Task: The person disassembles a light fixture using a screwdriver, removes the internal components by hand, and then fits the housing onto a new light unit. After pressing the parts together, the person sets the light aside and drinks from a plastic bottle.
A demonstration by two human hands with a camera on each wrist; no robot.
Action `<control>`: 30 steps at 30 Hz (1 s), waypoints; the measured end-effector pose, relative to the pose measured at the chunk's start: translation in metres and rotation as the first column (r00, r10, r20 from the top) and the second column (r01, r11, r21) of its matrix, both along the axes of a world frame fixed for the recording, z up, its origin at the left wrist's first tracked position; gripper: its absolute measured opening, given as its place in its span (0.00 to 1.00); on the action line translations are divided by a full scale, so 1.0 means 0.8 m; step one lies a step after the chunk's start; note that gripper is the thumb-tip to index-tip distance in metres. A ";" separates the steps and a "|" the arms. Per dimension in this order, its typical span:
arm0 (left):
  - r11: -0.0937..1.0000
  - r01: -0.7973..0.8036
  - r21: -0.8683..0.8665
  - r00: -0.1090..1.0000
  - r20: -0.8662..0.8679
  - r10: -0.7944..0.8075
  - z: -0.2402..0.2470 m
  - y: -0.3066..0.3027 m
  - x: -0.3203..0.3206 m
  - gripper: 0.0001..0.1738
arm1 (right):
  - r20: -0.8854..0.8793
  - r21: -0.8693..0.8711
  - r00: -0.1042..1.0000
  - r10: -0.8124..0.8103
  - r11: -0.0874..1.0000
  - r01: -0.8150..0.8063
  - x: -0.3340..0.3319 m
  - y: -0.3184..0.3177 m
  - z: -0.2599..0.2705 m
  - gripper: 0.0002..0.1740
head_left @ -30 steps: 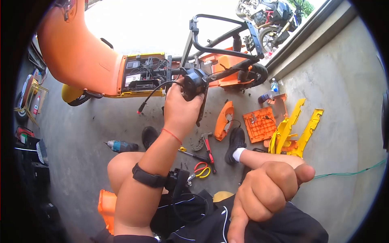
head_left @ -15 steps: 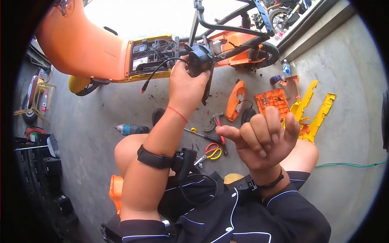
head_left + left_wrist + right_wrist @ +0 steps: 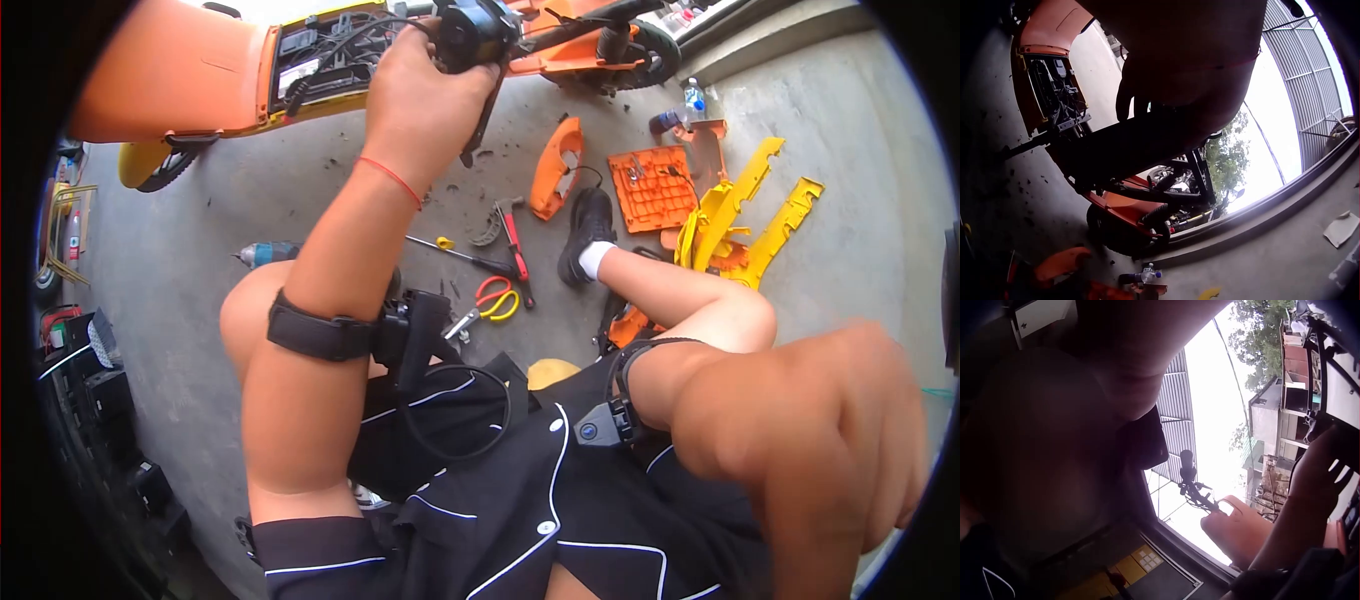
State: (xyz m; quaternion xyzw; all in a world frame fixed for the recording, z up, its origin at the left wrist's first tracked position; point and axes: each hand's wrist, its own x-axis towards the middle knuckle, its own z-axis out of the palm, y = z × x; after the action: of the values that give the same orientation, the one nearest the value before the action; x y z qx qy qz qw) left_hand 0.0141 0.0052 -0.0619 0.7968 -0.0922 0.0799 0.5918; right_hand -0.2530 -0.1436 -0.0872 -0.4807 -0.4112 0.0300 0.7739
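Observation:
At the top of the head view my left hand (image 3: 425, 100) grips a black cylindrical part (image 3: 470, 38) with a cable and a flat dark piece hanging below it. The orange scooter (image 3: 170, 80) lies just behind, its floor bay (image 3: 335, 65) uncovered over black wiring. Dark in the left wrist view, the same hand (image 3: 1179, 75) is beside a long black piece (image 3: 1122, 147). My right hand (image 3: 810, 430), raised at the lower right, is blurred with its fingers bent loosely downward; nothing shows in it.
On the floor lie red-and-yellow scissors (image 3: 490, 305), a red-handled hammer-like tool (image 3: 515, 245), a screwdriver (image 3: 460, 253) and a teal power drill (image 3: 268, 254). Farther right are an orange panel (image 3: 650, 190), yellow trim pieces (image 3: 740, 210) and a bottle (image 3: 693, 97).
The head view has tilted down, so the scooter and my left hand sit higher in it. My right hand has swung outward to the lower right; the left keeps its grip.

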 end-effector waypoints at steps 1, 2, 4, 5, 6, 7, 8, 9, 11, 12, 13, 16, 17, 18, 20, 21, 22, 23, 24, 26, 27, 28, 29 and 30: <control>0.999 0.028 0.020 1.000 0.000 -0.029 0.001 0.001 0.000 0.29 | 0.012 -0.107 1.000 -0.009 0.994 0.010 -0.014 -0.003 -0.031 0.23; 0.998 0.057 0.041 0.998 0.002 -0.058 0.001 0.004 0.002 0.35 | 0.026 -0.212 1.000 -0.016 0.977 0.021 -0.022 -0.024 -0.060 0.22; 0.998 0.037 0.043 0.999 -0.026 -0.035 0.004 0.000 -0.005 0.34 | 0.064 -0.414 0.998 -0.020 0.909 0.045 -0.049 -0.036 -0.123 0.21; 0.993 0.052 -0.102 0.996 -0.069 -0.059 0.024 -0.005 -0.017 0.28 | 0.088 -0.508 0.996 -0.017 0.859 0.059 -0.062 -0.050 -0.153 0.21; 0.968 0.058 -0.244 0.991 -0.106 -0.086 0.034 -0.008 -0.023 0.21 | 0.112 -0.596 0.994 -0.008 0.800 0.074 -0.047 -0.074 -0.188 0.20; 0.980 0.037 -0.194 0.983 -0.170 -0.071 0.028 -0.008 -0.014 0.20 | 0.135 -0.675 0.991 0.005 0.733 0.088 -0.051 -0.087 -0.221 0.20; 0.980 0.036 -0.195 0.982 -0.173 -0.070 0.028 -0.007 -0.014 0.20 | 0.156 -0.745 0.987 0.021 0.659 0.104 -0.020 -0.110 -0.259 0.20; 0.985 0.051 -0.162 0.983 -0.164 -0.078 0.028 -0.005 -0.014 0.20 | 0.178 -0.806 0.983 0.040 0.579 0.122 -0.021 -0.127 -0.291 0.19; 0.989 0.066 -0.129 0.984 -0.156 -0.086 0.029 -0.004 -0.014 0.21 | 0.214 -0.901 0.973 0.084 0.402 0.164 -0.027 -0.164 -0.349 0.19; 0.994 0.055 -0.097 0.986 -0.151 -0.069 0.029 -0.004 -0.015 0.21 | 0.229 -0.933 0.967 0.109 0.307 0.186 -0.022 -0.182 -0.380 0.19; 0.997 0.043 -0.066 0.988 -0.144 -0.052 0.031 -0.004 -0.015 0.21 | 0.241 -0.955 0.961 0.137 0.209 0.210 -0.012 -0.195 -0.411 0.19; 0.987 0.073 -0.144 0.979 -0.180 -0.099 0.055 0.000 -0.030 0.21 | 0.262 -0.954 0.939 0.223 -0.089 0.287 0.024 -0.241 -0.496 0.19; 0.987 0.073 -0.145 0.979 -0.181 -0.099 0.056 -0.003 -0.030 0.21 | 0.262 -0.932 0.932 0.252 -0.186 0.312 0.046 -0.253 -0.527 0.20; 0.994 0.038 -0.101 0.983 -0.175 -0.056 0.057 -0.006 -0.029 0.20 | 0.258 -0.899 0.924 0.281 -0.280 0.336 0.053 -0.280 -0.549 0.20; 0.999 0.002 -0.050 0.984 -0.175 -0.011 0.054 -0.005 -0.029 0.20 | 0.237 -0.811 0.911 0.336 -0.448 0.376 0.102 -0.342 -0.601 0.21; 0.990 0.060 -0.127 0.983 -0.165 -0.081 0.052 -0.002 -0.029 0.20 | 0.222 -0.756 0.905 0.362 -0.523 0.394 0.090 -0.350 -0.629 0.21; 0.972 0.118 -0.205 0.978 -0.147 -0.150 0.049 0.000 -0.029 0.20 | 0.218 -0.760 0.906 0.362 -0.520 0.390 0.090 -0.352 -0.632 0.21; 0.972 0.117 -0.204 0.977 -0.152 -0.149 0.042 -0.001 -0.024 0.20 | 0.145 -0.751 0.923 0.357 -0.568 0.338 0.091 -0.356 -0.633 0.18; 0.984 0.096 -0.151 0.986 -0.125 -0.115 0.039 -0.003 -0.020 0.20 | 0.073 -0.735 0.934 0.348 -0.614 0.287 0.092 -0.358 -0.634 0.15; 0.992 0.074 -0.099 0.992 -0.097 -0.083 0.034 -0.003 -0.020 0.20 | -0.001 -0.715 0.942 0.334 -0.659 0.233 0.088 -0.358 -0.636 0.14; 0.992 0.080 -0.096 0.986 -0.136 -0.093 0.050 0.000 -0.029 0.19 | -0.061 -0.661 0.944 0.325 -0.722 0.206 0.090 -0.357 -0.634 0.14; 0.992 0.087 -0.093 0.979 -0.176 -0.103 0.058 0.001 -0.034 0.19 | -0.121 -0.600 0.943 0.311 -0.780 0.180 0.092 -0.352 -0.626 0.14; 0.992 0.088 -0.094 0.979 -0.177 -0.103 0.058 -0.001 -0.035 0.19 | -0.122 -0.599 0.943 0.310 -0.780 0.179 0.097 -0.344 -0.621 0.14; 0.993 0.075 -0.090 0.982 -0.164 -0.089 0.058 -0.001 -0.035 0.19 | -0.072 -0.652 0.945 0.318 -0.732 0.197 0.105 -0.328 -0.609 0.18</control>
State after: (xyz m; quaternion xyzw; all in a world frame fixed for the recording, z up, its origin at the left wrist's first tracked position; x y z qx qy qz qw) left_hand -0.0141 0.0040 -0.0159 0.7707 -0.0714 -0.0082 0.6331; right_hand -0.1687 -0.4057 -0.5742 -0.8469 -0.2622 0.3935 -0.2431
